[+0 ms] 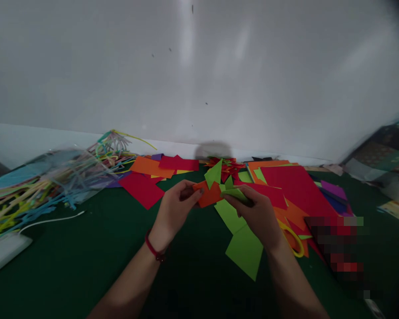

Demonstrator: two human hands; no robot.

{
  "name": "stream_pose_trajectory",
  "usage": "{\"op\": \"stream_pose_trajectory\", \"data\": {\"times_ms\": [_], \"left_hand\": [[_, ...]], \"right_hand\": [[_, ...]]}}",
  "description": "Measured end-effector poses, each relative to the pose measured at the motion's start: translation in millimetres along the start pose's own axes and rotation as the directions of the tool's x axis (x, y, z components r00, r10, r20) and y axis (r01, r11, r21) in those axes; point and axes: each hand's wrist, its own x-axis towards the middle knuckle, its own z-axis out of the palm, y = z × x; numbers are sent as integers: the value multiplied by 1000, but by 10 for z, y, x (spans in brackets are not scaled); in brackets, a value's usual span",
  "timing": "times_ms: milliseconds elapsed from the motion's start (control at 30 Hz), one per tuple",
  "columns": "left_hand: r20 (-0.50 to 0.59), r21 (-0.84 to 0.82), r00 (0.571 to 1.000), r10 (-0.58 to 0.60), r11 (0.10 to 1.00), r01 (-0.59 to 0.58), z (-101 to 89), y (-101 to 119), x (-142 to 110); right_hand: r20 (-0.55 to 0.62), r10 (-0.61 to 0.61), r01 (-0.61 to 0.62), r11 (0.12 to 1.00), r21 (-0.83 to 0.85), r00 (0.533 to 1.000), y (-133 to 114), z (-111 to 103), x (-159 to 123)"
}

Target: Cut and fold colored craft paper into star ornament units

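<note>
"Dark green tabletop closest to us, with two bare forearms reaching across it. What's the left hand doing, above that red bracelet?"

"Pinching a small orange paper between thumb and fingers, out over the middle of the table."

"And the right hand?"

"A narrow grip as well, on a folded green paper just beside the orange one. Behind the orange, a pointed green flap stands up; I can't tell whether it's joined on."

"What's lying around them?"

"Lime-green sheets below the right hand, and a yellow loop, like a scissors handle, near the right wrist. Past that, a large red sheet lies over other colours."

"On the left?"

"A smaller red sheet, then what look like pipe cleaners partly under clear plastic."

"And farthest back?"

"Spiky red-and-green paper pieces, near a pale grey wall."
</note>
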Motion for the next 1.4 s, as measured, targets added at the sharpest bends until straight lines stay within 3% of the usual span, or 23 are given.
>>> {"op": "stream_pose_trajectory", "data": {"times_ms": [700, 1200, 1400], "left_hand": [[56, 8, 998, -3, 1000, 2, 55, 14, -43], [33, -25, 999, -2, 1000, 3, 82, -26, -50], [42, 24, 998, 41, 999, -42, 93, -18, -26]], "right_hand": [[150, -13, 14, 1000, -11, 989, -39, 58, -17], [171, 44, -48, 999, 23, 984, -34, 51, -22], [191, -16, 13, 1000, 15, 981, -33, 23, -26]]}}
